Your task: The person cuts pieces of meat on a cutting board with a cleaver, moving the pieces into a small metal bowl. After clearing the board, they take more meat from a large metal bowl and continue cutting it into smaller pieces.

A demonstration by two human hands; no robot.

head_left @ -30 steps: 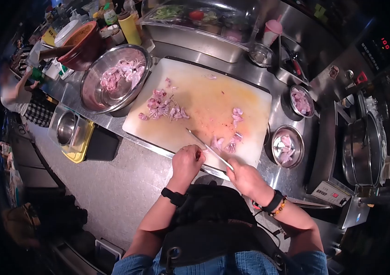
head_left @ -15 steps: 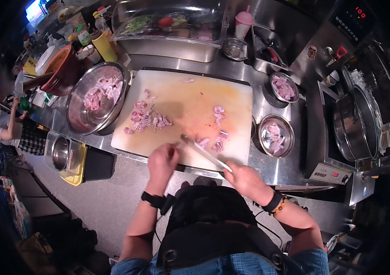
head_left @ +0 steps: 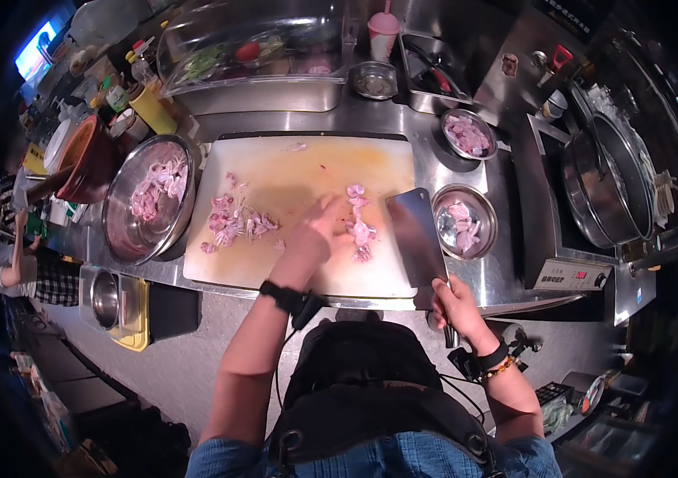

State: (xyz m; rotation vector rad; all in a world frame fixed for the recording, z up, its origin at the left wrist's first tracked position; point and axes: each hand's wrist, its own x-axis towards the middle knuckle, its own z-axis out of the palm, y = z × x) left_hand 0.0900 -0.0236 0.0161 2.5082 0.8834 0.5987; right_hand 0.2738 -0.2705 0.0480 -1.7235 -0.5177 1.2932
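Note:
My left hand (head_left: 316,233) reaches over the white cutting board (head_left: 291,163), its fingers stretched out and somewhat blurred. Just right of the fingertips lies a short row of raw pink meat pieces (head_left: 361,231). A larger pile of cut meat (head_left: 231,221) sits on the board's left part. My right hand (head_left: 457,306) grips the handle of a cleaver (head_left: 414,235) at the board's front right corner. The broad, dark blade stands over the board's right edge, pointing away from me.
A large steel bowl of meat (head_left: 116,231) stands left of the board. Two smaller steel bowls, one nearer (head_left: 488,239) and one farther (head_left: 492,147), hold meat on the right. Beyond them is a cooker (head_left: 570,275) with a pot (head_left: 593,219). A person (head_left: 8,271) stands far left.
My left hand has moved forward and right over the board, its fingers extending. The cleaver has swung right, blade turned away from me. The right-hand meat pieces now lie closer together. The view has shifted.

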